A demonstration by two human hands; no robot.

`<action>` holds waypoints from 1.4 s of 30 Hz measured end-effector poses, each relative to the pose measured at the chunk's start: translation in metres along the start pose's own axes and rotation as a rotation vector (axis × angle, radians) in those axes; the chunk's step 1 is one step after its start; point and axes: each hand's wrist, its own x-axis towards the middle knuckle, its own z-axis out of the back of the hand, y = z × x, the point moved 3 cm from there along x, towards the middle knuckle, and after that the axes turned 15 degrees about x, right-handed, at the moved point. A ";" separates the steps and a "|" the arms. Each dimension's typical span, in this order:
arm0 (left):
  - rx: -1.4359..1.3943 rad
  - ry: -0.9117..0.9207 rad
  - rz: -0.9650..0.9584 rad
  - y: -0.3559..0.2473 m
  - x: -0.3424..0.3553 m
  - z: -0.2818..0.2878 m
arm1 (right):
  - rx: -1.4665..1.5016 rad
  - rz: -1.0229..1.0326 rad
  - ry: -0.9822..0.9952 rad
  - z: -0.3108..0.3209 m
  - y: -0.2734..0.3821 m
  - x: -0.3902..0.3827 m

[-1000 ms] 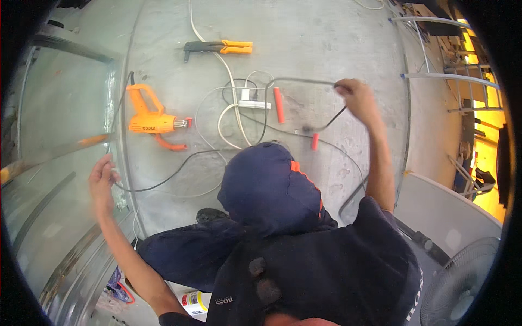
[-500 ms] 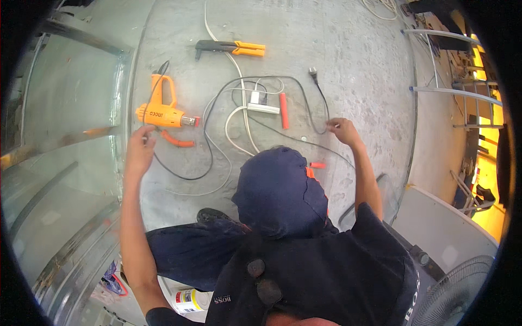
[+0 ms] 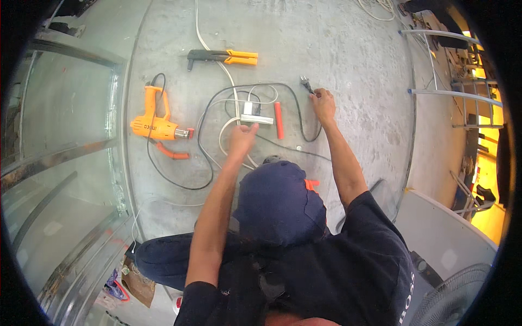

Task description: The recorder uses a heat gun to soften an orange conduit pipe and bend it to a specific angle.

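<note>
My right hand (image 3: 324,106) pinches the black power plug (image 3: 306,84) where its cord begins, with the metal prongs pointing away from me. My left hand (image 3: 242,140) is at the near edge of a white power strip (image 3: 256,119); motion blur hides whether its fingers grip the strip. A white adapter and a black plug stand in the strip's far side. Left of them lies an orange heat gun (image 3: 154,122), its metal nozzle toward the right. Its black cord (image 3: 201,122) loops across the floor around the strip.
A black riveter-like hand tool with orange handles (image 3: 223,57) lies farther off. One red-orange tube (image 3: 279,120) is right of the strip; a curved one (image 3: 173,154) is below the heat gun. Metal frames (image 3: 60,157) stand left, a fan (image 3: 454,296) at lower right.
My left hand has moved right, from beside the heat gun to the power strip. My right hand has gone up the cord to the plug, which now points more to the left.
</note>
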 end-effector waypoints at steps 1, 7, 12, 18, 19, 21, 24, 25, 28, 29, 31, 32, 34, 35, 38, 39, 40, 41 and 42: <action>-0.149 0.003 0.088 -0.001 0.002 -0.011 | -0.003 -0.006 0.004 -0.002 -0.004 0.001; 0.024 -0.412 -0.044 -0.010 -0.008 -0.007 | 0.102 0.084 -0.052 -0.002 -0.007 0.010; 0.163 -0.267 0.094 -0.066 -0.026 0.033 | 0.103 0.125 -0.034 -0.018 -0.011 0.003; -0.029 -0.066 0.245 -0.076 -0.005 0.020 | 0.147 0.203 -0.042 -0.001 0.002 0.003; -0.028 -0.063 0.237 -0.081 -0.007 0.023 | 0.192 0.223 0.001 0.002 0.009 -0.001; -0.048 -0.076 0.261 -0.082 -0.010 0.033 | 0.265 0.181 0.078 0.007 0.027 -0.009; 0.111 -0.201 0.183 -0.051 0.012 0.014 | 0.338 0.153 0.185 0.012 0.042 -0.018; 0.111 -0.197 0.180 -0.049 0.014 0.010 | 0.341 0.162 0.217 0.014 0.044 -0.022; 0.108 -0.229 0.145 -0.049 0.014 0.006 | 0.377 0.189 0.258 0.019 0.051 -0.037; 0.109 -0.204 0.160 -0.049 0.013 0.005 | 0.376 0.189 0.257 0.020 0.054 -0.041; 0.110 -0.179 0.172 -0.054 0.010 0.006 | 0.359 0.225 0.286 0.021 0.055 -0.045; 0.112 -0.186 0.172 -0.055 0.008 0.007 | 0.360 0.224 0.287 0.021 0.056 -0.046; 0.124 -0.196 0.182 -0.053 0.004 0.007 | 0.288 0.240 0.377 0.012 0.053 -0.046; 0.134 -0.245 0.109 -0.055 0.004 0.007 | 0.298 0.235 0.387 0.011 0.050 -0.042; 0.067 -0.305 -0.005 -0.055 0.005 0.009 | 0.312 0.235 0.475 0.004 0.044 -0.031; 0.021 -0.305 0.048 -0.050 0.011 0.005 | 0.195 0.327 0.473 0.006 0.053 -0.028; 0.078 -0.361 0.003 -0.054 0.011 0.004 | 0.228 0.251 0.490 0.009 0.053 -0.025; 0.074 -0.345 0.047 -0.065 0.010 0.000 | 0.220 0.216 0.513 0.014 0.048 -0.020; 0.009 -0.416 0.041 -0.062 0.008 0.000 | 0.236 0.220 0.568 0.016 0.059 -0.019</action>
